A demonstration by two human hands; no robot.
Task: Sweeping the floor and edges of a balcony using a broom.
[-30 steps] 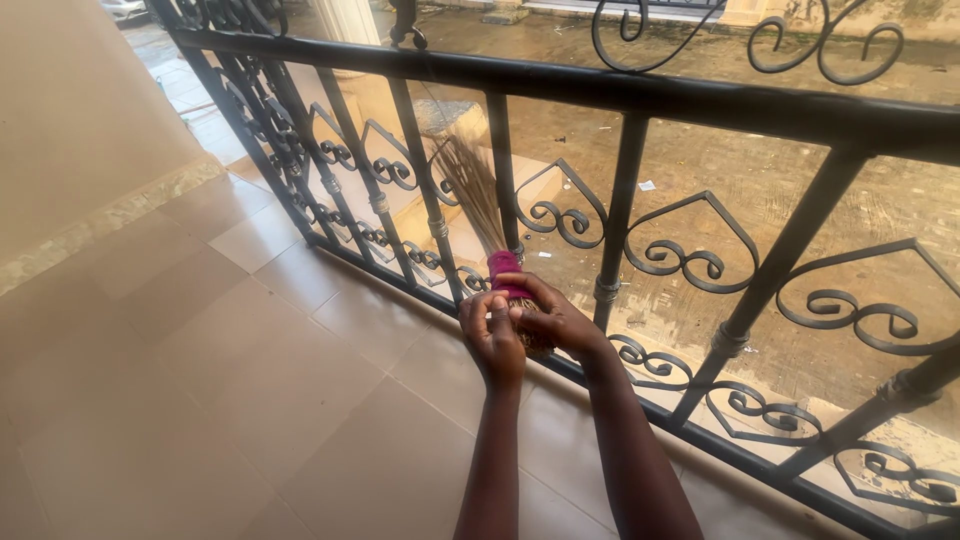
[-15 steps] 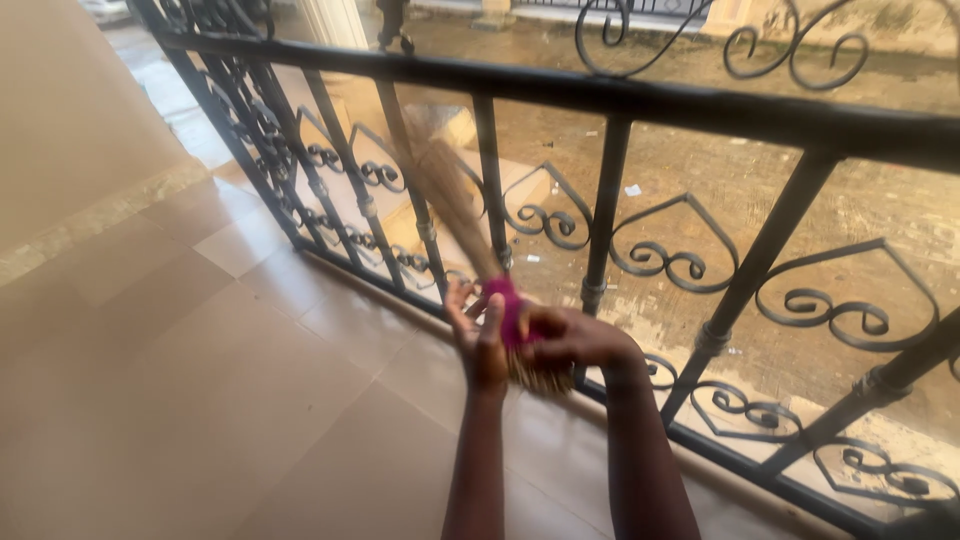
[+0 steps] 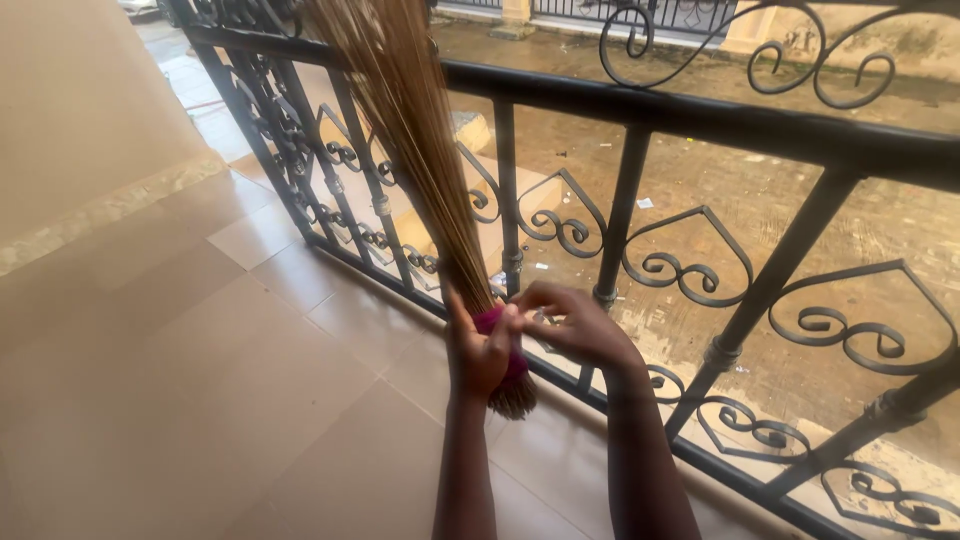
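Your left hand (image 3: 478, 350) is wrapped around the bound end of a straw broom (image 3: 420, 140), right at the magenta band (image 3: 492, 322) that ties the bristles together. The broom stands nearly upright just in front of the black iron railing (image 3: 700, 115), its long bristles fanning up past the top rail while the short cut stub pokes out below your fist. Your right hand (image 3: 572, 325) sits just beside the band on the railing side, fingers curled and pinched close at the binding; it seems to be picking at it, though whether it actually grips anything I cannot tell.

The risk, as I judge it, lies with that band. If it slackens while you work at it, loose straws could slide out of the bundle and drop through the railing's gaps to the wet ground (image 3: 800, 210) beyond. The bristle tips are also close to the scrollwork and could snag there if the broom leans toward the railing.

Both forearms reach forward from the bottom edge, nearly parallel, wrists bent slightly inward over the tiled floor (image 3: 250, 400).
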